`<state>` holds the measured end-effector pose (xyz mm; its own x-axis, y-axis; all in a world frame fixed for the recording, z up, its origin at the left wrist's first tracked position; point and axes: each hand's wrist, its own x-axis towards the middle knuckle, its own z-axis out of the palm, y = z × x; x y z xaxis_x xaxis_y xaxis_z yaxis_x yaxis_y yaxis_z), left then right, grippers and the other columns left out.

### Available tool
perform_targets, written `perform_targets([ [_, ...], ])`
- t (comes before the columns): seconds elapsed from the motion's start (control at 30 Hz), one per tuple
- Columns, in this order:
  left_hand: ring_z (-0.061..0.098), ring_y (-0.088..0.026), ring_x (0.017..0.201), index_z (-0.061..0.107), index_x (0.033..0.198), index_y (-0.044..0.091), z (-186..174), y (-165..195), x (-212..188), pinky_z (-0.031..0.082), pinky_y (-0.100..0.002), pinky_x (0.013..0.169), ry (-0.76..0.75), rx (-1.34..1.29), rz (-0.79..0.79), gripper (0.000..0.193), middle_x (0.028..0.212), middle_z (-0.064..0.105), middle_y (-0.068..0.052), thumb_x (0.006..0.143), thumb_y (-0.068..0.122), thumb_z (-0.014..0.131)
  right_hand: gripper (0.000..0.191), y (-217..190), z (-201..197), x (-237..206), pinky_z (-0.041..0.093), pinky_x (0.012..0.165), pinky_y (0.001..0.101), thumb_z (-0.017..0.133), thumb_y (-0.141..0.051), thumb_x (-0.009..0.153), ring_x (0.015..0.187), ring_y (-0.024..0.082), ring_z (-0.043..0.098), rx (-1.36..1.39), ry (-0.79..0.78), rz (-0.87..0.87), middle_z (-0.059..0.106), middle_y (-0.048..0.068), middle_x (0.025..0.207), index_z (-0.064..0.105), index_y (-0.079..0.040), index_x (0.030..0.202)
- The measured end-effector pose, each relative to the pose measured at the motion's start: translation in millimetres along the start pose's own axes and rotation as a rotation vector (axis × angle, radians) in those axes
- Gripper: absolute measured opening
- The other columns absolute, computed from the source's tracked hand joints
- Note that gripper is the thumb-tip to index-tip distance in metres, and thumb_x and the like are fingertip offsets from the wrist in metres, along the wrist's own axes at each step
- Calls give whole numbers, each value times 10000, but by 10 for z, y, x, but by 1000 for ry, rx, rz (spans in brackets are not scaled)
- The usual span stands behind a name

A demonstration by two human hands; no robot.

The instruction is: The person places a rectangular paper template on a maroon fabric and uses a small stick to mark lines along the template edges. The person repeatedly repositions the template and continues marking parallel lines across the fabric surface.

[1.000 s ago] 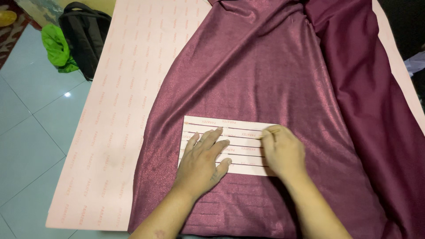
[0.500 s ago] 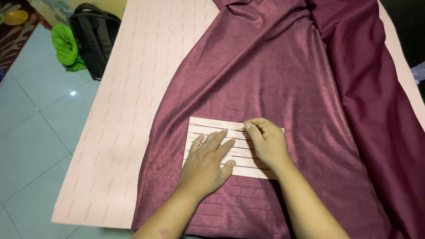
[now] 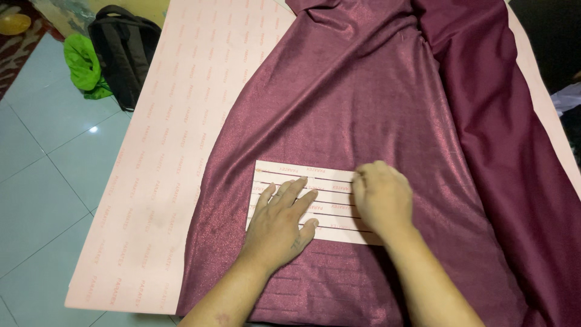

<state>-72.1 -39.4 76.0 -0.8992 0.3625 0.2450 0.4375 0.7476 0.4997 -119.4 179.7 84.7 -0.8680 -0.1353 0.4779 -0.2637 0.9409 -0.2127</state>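
Observation:
A shiny maroon fabric [image 3: 375, 103] lies spread over a pale pink paper-covered table [image 3: 175, 145]. On the fabric rests a small pale pink paper rectangle [image 3: 330, 181] with dark horizontal lines. My left hand [image 3: 281, 221] presses flat on the left part of that paper, fingers spread. My right hand [image 3: 381, 197] rests on the paper's right end with its fingers curled down at the upper edge; whether it pinches anything there is hidden.
A black backpack [image 3: 124, 51] and a bright green cloth [image 3: 82, 66] lie on the tiled floor at the upper left. A yellow object [image 3: 13, 23] sits at the top left corner. More maroon fabric drapes along the table's right side.
My right hand has slid from the paper's right side toward its upper edge and back a little right. The left hand stays pressed flat. The view has shifted slightly.

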Motion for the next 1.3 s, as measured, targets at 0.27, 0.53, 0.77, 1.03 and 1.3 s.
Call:
perform_targets([
  [0.27,413,-310,1412,607,1370,107,5,-10,7,194,-503,1196,-39,7,-23,542,1513,489,-154,884,345,639,192,-207,199,42,563,840,405,612,-229,969,928,277,724,483,-156,186,740,103,987,733,-80,983],
  [0.53,392,-298,1429,583,1388,98,12,-32,6,168,-497,1206,-60,24,-29,546,1515,469,-153,910,360,615,169,139,-104,-32,547,809,462,632,-215,954,900,329,705,24,-58,155,726,117,961,734,-81,951],
  [0.77,418,-295,1416,583,1394,86,1,-20,10,194,-501,1206,-40,33,-27,560,1500,489,-148,899,344,629,178,-396,358,72,558,804,423,647,-233,963,889,308,708,383,-104,12,711,121,927,728,-77,985],
  [1.03,408,-292,1433,594,1336,57,10,-49,-34,187,-491,1214,-16,-16,-32,539,1511,489,-149,886,346,655,247,377,-217,-116,538,850,451,603,-272,990,945,325,711,108,-95,416,746,122,1021,746,-71,1002],
  [1.3,385,-344,1417,627,1322,92,-29,128,-185,146,-642,1179,58,83,-83,494,1471,492,-152,899,347,638,214,-285,-75,88,540,680,355,622,-210,991,739,219,686,548,-178,414,742,114,895,744,-48,1061],
])
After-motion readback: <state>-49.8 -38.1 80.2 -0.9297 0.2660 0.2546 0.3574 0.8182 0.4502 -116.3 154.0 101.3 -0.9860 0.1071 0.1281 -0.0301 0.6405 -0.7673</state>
